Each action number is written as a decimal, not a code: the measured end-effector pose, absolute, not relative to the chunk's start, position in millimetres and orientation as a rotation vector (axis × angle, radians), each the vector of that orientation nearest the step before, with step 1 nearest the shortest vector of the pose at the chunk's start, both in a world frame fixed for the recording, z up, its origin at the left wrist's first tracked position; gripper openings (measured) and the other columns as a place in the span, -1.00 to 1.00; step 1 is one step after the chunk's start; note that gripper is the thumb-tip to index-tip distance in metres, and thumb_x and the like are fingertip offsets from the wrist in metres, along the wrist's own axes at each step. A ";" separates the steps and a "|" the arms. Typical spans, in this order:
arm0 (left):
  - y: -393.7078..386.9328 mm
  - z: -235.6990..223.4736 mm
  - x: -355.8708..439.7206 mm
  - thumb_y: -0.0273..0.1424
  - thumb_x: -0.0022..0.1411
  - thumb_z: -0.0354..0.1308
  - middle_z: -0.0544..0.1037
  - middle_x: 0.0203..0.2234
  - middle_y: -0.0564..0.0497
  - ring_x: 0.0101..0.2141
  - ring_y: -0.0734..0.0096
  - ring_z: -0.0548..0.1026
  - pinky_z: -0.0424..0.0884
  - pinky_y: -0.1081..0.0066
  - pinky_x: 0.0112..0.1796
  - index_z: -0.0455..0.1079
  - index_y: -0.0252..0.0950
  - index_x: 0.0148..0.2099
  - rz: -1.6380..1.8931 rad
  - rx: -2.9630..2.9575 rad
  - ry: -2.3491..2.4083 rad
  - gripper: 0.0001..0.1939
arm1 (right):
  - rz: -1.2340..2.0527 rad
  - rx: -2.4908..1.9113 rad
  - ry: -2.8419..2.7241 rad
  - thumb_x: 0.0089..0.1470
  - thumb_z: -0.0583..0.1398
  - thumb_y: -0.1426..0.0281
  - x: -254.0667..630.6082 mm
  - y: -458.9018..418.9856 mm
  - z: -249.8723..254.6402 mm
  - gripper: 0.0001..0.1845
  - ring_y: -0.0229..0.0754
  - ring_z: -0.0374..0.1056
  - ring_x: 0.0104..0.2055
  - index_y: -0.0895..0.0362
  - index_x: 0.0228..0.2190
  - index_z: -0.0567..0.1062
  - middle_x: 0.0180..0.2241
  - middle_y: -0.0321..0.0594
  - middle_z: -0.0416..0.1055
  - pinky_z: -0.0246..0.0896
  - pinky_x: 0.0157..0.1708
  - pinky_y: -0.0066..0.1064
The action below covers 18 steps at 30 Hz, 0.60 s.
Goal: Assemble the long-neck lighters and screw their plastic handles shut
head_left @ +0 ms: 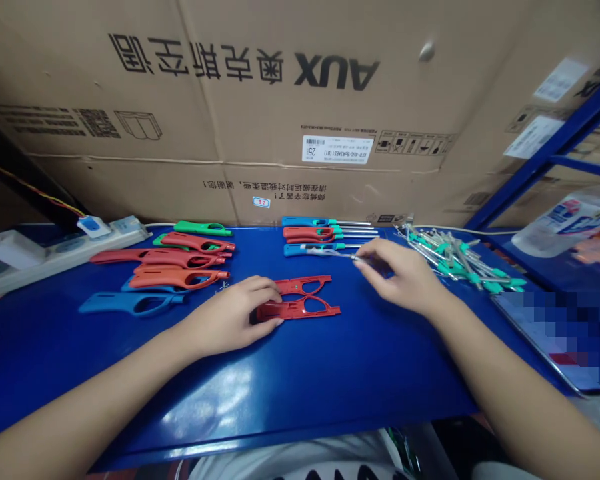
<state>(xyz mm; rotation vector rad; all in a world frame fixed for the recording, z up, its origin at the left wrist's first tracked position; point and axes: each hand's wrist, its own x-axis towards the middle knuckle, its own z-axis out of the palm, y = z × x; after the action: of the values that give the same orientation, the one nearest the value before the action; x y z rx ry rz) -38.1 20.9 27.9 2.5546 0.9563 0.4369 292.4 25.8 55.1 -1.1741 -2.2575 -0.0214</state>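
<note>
Across the blue tabletop (330,380), I see 2 red handle halves (293,310) side by side, long axes running left to right, the left hand (240,313) holding their left ends. From the right hand (400,275), pinching a thin wired piece (325,251), they lie leftward and slightly nearer the body.

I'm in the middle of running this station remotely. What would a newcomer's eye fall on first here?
Probably the upside-down AUX lettering on the cardboard behind the blue table. Next, the two red shell halves at centre, under the left hand, while the right hand pinches a thin pale piece. Coloured handles lie to the left, and a heap of metal rods with green parts lies to the right.
</note>
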 end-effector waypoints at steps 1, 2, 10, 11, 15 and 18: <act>21.4 29.4 -39.2 -0.35 0.33 0.15 0.52 -0.07 -0.10 -0.05 0.19 0.50 0.46 0.21 -0.03 0.47 -0.25 -0.04 0.410 2.562 0.959 -0.80 | 0.011 -1.118 -2.313 0.28 0.14 0.32 287.2 22.6 53.6 -0.87 -0.13 0.45 -0.28 0.09 -0.19 0.44 -0.23 -0.12 0.54 0.30 -0.29 -0.33; 21.7 30.9 -40.3 -0.34 0.33 0.15 0.53 -0.08 -0.10 -0.06 0.18 0.51 0.47 0.21 -0.04 0.47 -0.25 -0.02 0.388 2.569 0.965 -0.79 | 0.044 -1.072 -2.359 0.29 0.14 0.32 282.9 19.8 52.5 -0.87 -0.13 0.46 -0.28 0.09 -0.18 0.44 -0.22 -0.13 0.55 0.31 -0.30 -0.34; 18.0 33.4 -36.7 -0.20 0.40 0.12 0.53 0.04 -0.14 -0.02 0.16 0.53 0.46 0.21 -0.01 0.39 -0.22 0.16 0.624 2.448 1.017 -0.64 | 0.160 -0.899 -2.445 0.31 0.13 0.33 270.8 15.2 45.7 -0.86 -0.16 0.49 -0.27 0.09 -0.15 0.44 -0.22 -0.14 0.56 0.33 -0.30 -0.36; 17.1 31.6 -34.7 -0.23 0.41 0.09 0.55 0.03 -0.13 -0.03 0.18 0.54 0.47 0.22 -0.01 0.40 -0.22 0.14 0.653 2.420 1.007 -0.67 | 0.165 -0.895 -2.449 0.31 0.13 0.34 270.6 15.5 45.1 -0.86 -0.16 0.49 -0.27 0.09 -0.15 0.44 -0.22 -0.14 0.56 0.33 -0.30 -0.36; 14.3 24.5 -26.5 -0.25 0.39 0.11 0.62 -0.09 -0.08 -0.13 0.24 0.58 0.51 0.23 -0.08 0.48 -0.25 0.02 0.810 2.163 1.045 -0.73 | 0.205 -0.885 -2.476 0.31 0.12 0.34 269.7 15.4 45.0 -0.86 -0.17 0.49 -0.27 0.09 -0.15 0.45 -0.23 -0.16 0.56 0.33 -0.30 -0.37; 14.0 25.0 -23.2 -0.20 0.36 0.14 0.65 -0.22 -0.04 -0.23 0.28 0.61 0.55 0.27 -0.16 0.49 -0.28 -0.10 0.875 1.892 1.050 -0.74 | 0.246 -0.871 -2.491 0.31 0.12 0.34 269.4 15.1 45.9 -0.86 -0.18 0.48 -0.26 0.10 -0.16 0.46 -0.23 -0.16 0.56 0.32 -0.29 -0.37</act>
<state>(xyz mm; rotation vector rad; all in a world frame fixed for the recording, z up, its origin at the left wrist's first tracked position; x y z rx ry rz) -23.2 14.0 25.0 1.8921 1.0501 0.8751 269.4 15.1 45.9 -0.8714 -2.4905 0.2456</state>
